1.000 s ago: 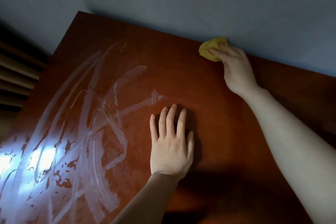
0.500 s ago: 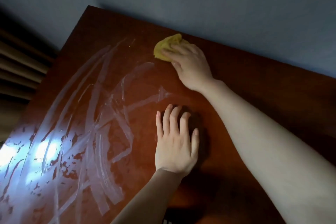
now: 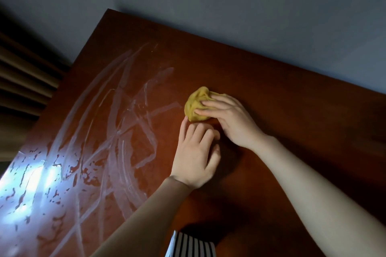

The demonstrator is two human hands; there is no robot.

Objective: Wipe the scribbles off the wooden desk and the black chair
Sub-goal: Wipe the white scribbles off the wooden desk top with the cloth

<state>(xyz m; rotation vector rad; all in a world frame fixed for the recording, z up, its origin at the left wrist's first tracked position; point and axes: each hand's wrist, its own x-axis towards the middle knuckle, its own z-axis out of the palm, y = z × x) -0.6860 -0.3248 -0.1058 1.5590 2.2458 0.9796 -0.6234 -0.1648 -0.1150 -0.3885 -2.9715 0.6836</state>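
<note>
Under the fingers of the right hand [image 3: 227, 125] sits a bunched yellow cloth [image 3: 196, 108], held down on the wooden desk [image 3: 292, 135]. Most of the wad pokes out past the fingertips to the left. That hand lies palm down, its fingers close together and curved over the cloth, the thumb hidden. Its bare forearm runs back toward the lower right.

White scribbles [image 3: 125, 123] spread over the desk to the left of both hands, and the nearest streak ends just beside the cloth's left edge. The left hand [image 3: 195, 152] rests on the desk just nearer than the right hand, palm down, fingers together and slightly bent, holding nothing. Its index fingertip reaches almost to the cloth's lower edge, though whether it touches cannot be told.

Farther left of the hands a bright glare [image 3: 35, 179] lies across the scribbled wood. Past the far side of the right hand a grey-blue wall [image 3: 208, 6] meets the desk's edge. Beside the left forearm shows black-and-white striped fabric [image 3: 192, 244].
</note>
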